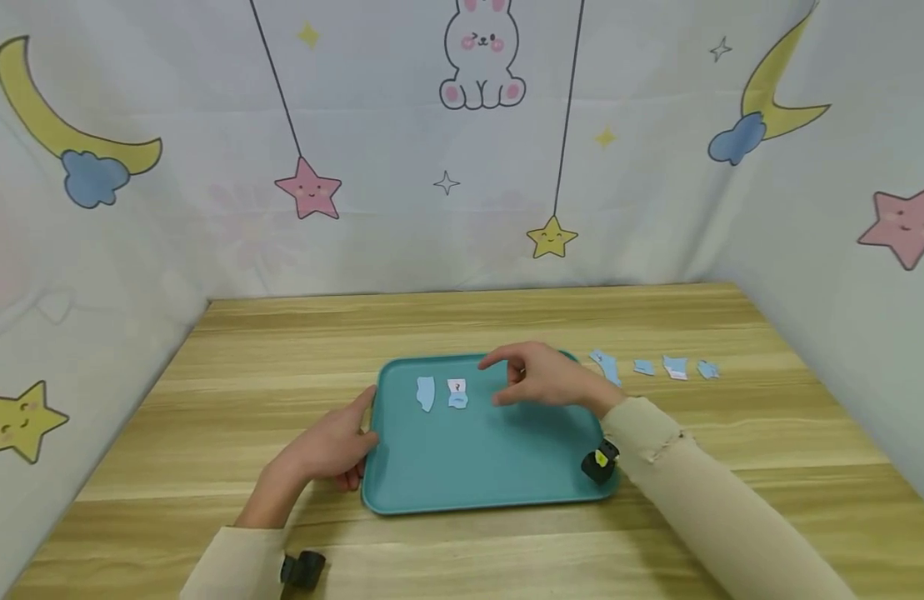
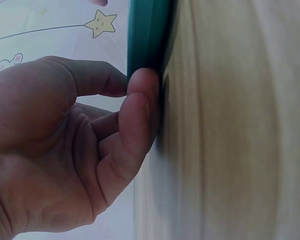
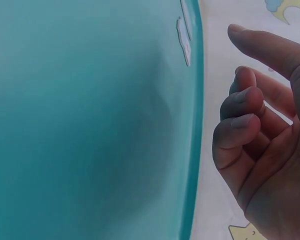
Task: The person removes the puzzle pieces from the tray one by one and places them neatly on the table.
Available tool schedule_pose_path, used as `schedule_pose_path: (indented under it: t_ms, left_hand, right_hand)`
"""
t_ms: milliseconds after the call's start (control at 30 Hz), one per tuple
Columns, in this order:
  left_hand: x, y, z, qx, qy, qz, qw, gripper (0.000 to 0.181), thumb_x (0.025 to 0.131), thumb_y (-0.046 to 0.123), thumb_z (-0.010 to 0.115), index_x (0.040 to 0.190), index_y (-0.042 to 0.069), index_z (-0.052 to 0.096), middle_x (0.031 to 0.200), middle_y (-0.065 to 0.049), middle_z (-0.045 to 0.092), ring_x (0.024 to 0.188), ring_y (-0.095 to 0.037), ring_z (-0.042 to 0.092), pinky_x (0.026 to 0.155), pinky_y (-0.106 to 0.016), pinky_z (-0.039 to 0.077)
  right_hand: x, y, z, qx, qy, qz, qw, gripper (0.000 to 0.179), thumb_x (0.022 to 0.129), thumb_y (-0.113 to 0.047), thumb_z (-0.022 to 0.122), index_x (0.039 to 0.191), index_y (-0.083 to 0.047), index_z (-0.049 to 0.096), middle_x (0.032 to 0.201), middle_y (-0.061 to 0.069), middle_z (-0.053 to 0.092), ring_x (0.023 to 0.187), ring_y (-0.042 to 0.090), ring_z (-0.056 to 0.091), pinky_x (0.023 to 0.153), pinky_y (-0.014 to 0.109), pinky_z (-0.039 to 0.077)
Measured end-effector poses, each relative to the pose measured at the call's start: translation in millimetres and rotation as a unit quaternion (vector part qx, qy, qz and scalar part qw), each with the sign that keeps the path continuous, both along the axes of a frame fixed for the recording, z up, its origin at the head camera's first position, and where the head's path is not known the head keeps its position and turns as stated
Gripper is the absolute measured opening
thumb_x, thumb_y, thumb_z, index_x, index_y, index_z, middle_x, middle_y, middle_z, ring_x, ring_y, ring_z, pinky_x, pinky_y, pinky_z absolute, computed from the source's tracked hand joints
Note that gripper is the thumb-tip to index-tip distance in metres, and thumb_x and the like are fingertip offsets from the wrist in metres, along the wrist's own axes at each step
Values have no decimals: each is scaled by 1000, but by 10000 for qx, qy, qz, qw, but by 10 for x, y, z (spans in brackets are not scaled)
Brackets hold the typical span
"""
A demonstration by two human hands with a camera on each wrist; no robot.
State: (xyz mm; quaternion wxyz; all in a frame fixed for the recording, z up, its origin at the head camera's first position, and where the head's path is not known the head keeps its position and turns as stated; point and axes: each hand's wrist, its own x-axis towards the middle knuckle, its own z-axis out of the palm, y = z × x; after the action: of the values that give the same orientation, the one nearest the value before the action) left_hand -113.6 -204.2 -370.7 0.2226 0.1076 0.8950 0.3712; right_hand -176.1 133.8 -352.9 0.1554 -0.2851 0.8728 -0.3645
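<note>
A teal tray [image 1: 484, 467] lies on the wooden table, and my left hand [image 1: 334, 446] holds its left rim between thumb and fingers. In the left wrist view, the thumb and fingertips of that hand [image 2: 65, 140] meet the tray's edge [image 2: 147, 35]. Two flat, irregular light blue pieces lie inside: a plain one [image 1: 426, 394] and a partly white one [image 1: 457, 393] with a small dark mark. Over the tray's upper right, just right of these pieces, hovers my right hand [image 1: 544, 375]. Its thumb and index finger are apart, the other fingers loosely bent, with nothing between them.
Right of the tray, similar light blue pieces stand in a row: a long one [image 1: 606, 367] by the rim, a small one [image 1: 644, 367], one with a white edge [image 1: 675, 367] and another small one [image 1: 708, 369]. A printed cloth [image 1: 402, 250] hangs behind the table.
</note>
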Motion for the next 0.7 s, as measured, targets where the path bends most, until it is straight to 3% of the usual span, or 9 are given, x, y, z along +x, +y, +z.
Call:
schedule_pose_path:
  t_ms: [700]
  left_hand:
    - [12, 3, 15, 60, 55, -17, 10000, 77, 103, 4, 48, 168, -4, 7, 58, -9, 60, 42, -15, 60, 44, -35, 57]
  right_hand:
    - [-71, -281, -130, 431, -184, 11, 9989, 56, 91, -21, 83, 143, -9, 64, 72, -2, 58, 64, 11, 50, 65, 26, 44]
